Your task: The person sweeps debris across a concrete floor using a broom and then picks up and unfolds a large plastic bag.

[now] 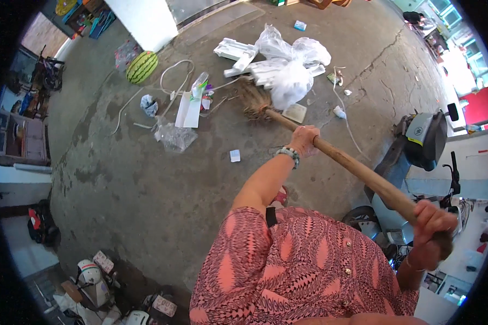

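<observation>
A straw broom (371, 181) with a long wooden handle runs slantwise across the floor in front of me. Partway down the handle, my left hand (305, 141) is closed around the wood, a bead bracelet on its wrist. My right hand (432, 230) grips the top end, off to my right. The bristles rest on the floor against a pile of rubbish: white plastic bags (294, 78), white foam pieces (236, 50) and a flat pale square piece (295, 112). Just left of the bristles lie a white card strip (188, 111) and a clear plastic wrapper (176, 136).
A striped green watermelon (142, 67) sits on the concrete floor at the far left. White cord (348, 116) trails right of the pile. A small blue-white packet (235, 156) lies nearer me. A grey scooter (420, 141) stands at right; more scooters (95, 281) are at lower left.
</observation>
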`<move>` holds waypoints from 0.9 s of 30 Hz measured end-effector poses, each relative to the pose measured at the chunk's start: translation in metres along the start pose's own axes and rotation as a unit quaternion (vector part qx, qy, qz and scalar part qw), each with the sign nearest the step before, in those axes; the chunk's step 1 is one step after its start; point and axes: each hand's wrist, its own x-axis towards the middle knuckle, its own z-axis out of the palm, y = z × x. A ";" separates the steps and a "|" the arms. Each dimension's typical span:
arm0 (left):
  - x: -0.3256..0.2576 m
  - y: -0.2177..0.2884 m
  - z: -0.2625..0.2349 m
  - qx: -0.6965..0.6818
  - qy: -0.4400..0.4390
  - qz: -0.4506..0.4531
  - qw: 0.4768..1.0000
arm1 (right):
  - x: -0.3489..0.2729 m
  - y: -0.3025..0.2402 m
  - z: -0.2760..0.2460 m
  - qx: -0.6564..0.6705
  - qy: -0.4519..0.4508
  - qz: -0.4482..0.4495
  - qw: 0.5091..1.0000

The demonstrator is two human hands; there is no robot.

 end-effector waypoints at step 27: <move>-0.143 0.090 -0.034 -0.091 -0.160 -0.124 0.975 | 0.046 0.031 -0.089 0.268 0.052 0.107 0.956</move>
